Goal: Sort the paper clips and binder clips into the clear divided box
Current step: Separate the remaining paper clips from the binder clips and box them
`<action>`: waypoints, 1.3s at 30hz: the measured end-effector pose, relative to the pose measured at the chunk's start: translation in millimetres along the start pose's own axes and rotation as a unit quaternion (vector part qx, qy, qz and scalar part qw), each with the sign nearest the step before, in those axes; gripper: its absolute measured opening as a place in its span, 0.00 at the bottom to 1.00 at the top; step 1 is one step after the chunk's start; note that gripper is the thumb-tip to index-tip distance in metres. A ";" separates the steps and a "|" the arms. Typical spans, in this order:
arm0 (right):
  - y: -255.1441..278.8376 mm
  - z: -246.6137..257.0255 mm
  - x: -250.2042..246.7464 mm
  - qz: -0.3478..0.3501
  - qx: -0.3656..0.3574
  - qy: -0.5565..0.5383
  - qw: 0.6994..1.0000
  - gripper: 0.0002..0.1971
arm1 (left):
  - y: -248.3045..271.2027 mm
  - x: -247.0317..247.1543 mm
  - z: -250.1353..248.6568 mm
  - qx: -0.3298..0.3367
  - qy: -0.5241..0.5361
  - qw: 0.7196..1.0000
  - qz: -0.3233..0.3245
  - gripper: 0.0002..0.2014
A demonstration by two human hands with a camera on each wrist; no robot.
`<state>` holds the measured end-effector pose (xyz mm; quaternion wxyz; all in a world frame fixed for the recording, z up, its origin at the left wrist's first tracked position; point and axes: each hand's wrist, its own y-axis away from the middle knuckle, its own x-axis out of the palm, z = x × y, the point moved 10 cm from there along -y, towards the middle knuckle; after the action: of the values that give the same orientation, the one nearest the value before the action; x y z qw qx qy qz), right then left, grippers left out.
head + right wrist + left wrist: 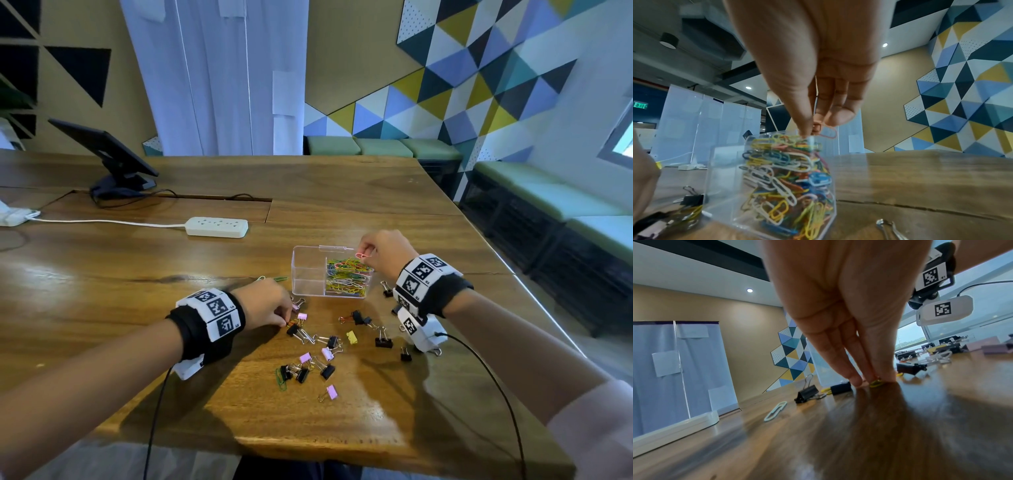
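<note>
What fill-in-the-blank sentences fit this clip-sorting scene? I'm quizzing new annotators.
1. The right hand pinches a ____ paper clip above the clear box.
2. The paper clips fill the box's ____ compartment.
3. The left hand touches a yellow paper clip on the ____.
4. The binder clips lie ____ the box.

Missing: pink; right; table; outside

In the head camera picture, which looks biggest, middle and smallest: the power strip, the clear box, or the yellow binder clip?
1. Clear box: largest.
2. Power strip: nearly as long but far flatter; it lies farther from the camera, so this ranking is unsure.
3. Yellow binder clip: plainly smallest.
</note>
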<state>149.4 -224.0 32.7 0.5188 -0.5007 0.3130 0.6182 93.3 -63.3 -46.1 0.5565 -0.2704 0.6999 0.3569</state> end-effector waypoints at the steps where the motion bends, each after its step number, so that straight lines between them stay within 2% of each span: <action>1: -0.8 -0.4 0.6 -0.003 0.003 -0.011 1.000 0.05 | -0.3 -0.4 -0.2 0.000 -0.002 1.000 0.001 0.08; 6: -3.6 6.2 1.2 -0.018 -0.011 -0.061 0.998 0.04 | -3.7 -3.1 -4.3 -0.002 0.017 1.000 0.013 0.08; 13: 6.4 16.5 -5.0 -0.077 -0.068 -0.058 0.993 0.11 | -4.8 10.2 -17.1 0.009 -0.126 0.989 0.078 0.11; 16: 12.5 20.1 5.1 -0.049 -0.097 -0.049 0.993 0.10 | -5.6 13.0 -21.8 0.022 -0.161 0.983 0.087 0.11; 20: 13.2 18.3 6.6 -0.040 -0.107 -0.046 0.992 0.12 | -7.5 9.7 -21.6 0.016 -0.144 0.986 0.079 0.11; 22: 15.2 15.8 2.5 -0.049 -0.106 -0.057 0.991 0.14 | -8.1 4.3 -17.3 0.005 -0.113 0.992 0.059 0.10; 26: 19.8 5.7 3.4 -0.058 -0.096 -0.041 0.993 0.19 | -9.6 -21.8 -10.1 -0.019 -0.030 0.999 -0.029 0.08; 30: 18.0 -8.6 23.2 0.013 -0.041 -0.010 0.999 0.37 | -16.4 -60.3 -18.9 -0.004 -0.014 0.993 -0.120 0.07; 35: 15.5 -13.9 22.9 0.007 -0.014 -0.026 1.000 0.33 | -32.3 -98.9 -29.9 0.000 0.042 0.980 -0.192 0.09; 39: 14.8 -13.9 19.4 0.006 -0.006 -0.043 0.999 0.32 | -51.3 -110.5 -41.9 0.003 0.043 0.973 -0.228 0.09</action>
<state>140.1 -234.1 8.2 0.5251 -0.4746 0.2899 0.6442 134.5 -129.6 56.4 0.5936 -0.4363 0.6438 0.2067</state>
